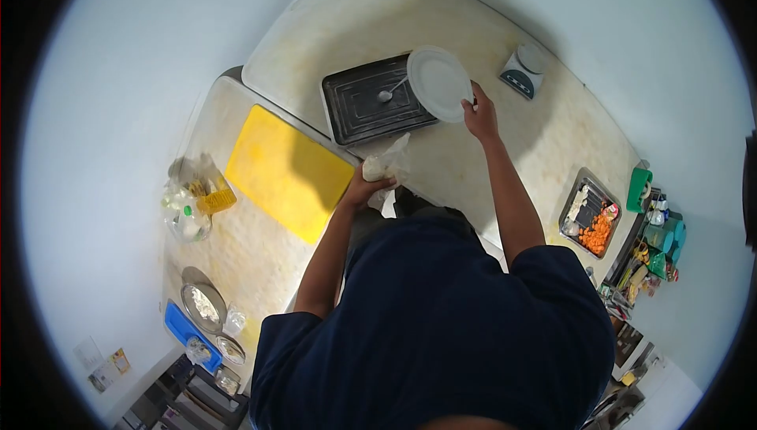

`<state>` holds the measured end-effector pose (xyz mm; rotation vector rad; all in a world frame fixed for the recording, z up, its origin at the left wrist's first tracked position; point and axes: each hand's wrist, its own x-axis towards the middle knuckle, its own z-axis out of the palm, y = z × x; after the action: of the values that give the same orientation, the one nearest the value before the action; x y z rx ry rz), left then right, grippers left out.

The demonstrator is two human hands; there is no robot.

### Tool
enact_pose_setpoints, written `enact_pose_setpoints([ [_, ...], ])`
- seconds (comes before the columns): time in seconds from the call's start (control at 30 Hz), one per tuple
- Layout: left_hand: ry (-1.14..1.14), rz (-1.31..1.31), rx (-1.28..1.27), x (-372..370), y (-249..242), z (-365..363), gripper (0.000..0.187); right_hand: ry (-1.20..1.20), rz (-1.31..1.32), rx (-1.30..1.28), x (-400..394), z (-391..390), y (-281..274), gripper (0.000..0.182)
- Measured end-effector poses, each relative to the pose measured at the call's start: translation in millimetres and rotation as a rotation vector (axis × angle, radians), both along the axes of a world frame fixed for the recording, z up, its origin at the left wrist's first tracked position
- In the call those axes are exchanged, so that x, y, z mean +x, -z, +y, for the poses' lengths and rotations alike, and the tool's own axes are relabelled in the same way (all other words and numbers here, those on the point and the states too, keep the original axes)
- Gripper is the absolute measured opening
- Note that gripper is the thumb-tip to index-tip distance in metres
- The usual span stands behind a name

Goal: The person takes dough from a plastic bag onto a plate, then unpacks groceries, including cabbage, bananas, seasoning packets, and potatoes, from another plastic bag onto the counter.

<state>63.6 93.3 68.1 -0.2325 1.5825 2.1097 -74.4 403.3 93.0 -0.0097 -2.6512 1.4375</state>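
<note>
My right hand grips the rim of a white plate, holding it tilted above the right end of a black tray. A spoon lies in that tray, its handle pointing toward the plate. My left hand is closed on a clear plastic bag with a pale lump inside, just above the counter's near edge, right of a yellow cutting board.
A small kitchen scale stands at the back right. A metal tray with orange pieces sits right. Bags and a bottle lie left of the board; metal bowls and a blue tray sit further down.
</note>
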Motion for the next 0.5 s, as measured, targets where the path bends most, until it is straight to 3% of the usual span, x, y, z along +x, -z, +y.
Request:
enact_pose_setpoints([
  [0.13,0.012,-0.032,-0.012,2.3,0.9,-6.3,0.061,-0.075,0.170,0.118,-7.6,-13.0,-4.2,0.051],
  [0.23,-0.021,-0.027,-0.045,4.5,4.4,-7.8,0.056,-0.068,0.134,0.072,-7.5,-14.0,-4.9,0.051],
  [0.33,-0.032,-0.027,-0.035,5.4,5.5,-8.0,0.056,-0.038,0.075,-0.135,-7.2,-11.1,5.7,0.047],
  [0.43,-0.018,-0.069,-0.023,5.3,-2.4,-6.5,0.054,0.118,-0.227,-0.640,3.4,-4.3,18.4,0.047],
  [0.5,0.011,-0.076,-0.011,4.0,-1.2,-6.1,0.056,0.236,-0.347,-0.806,21.4,6.6,22.6,0.049],
])
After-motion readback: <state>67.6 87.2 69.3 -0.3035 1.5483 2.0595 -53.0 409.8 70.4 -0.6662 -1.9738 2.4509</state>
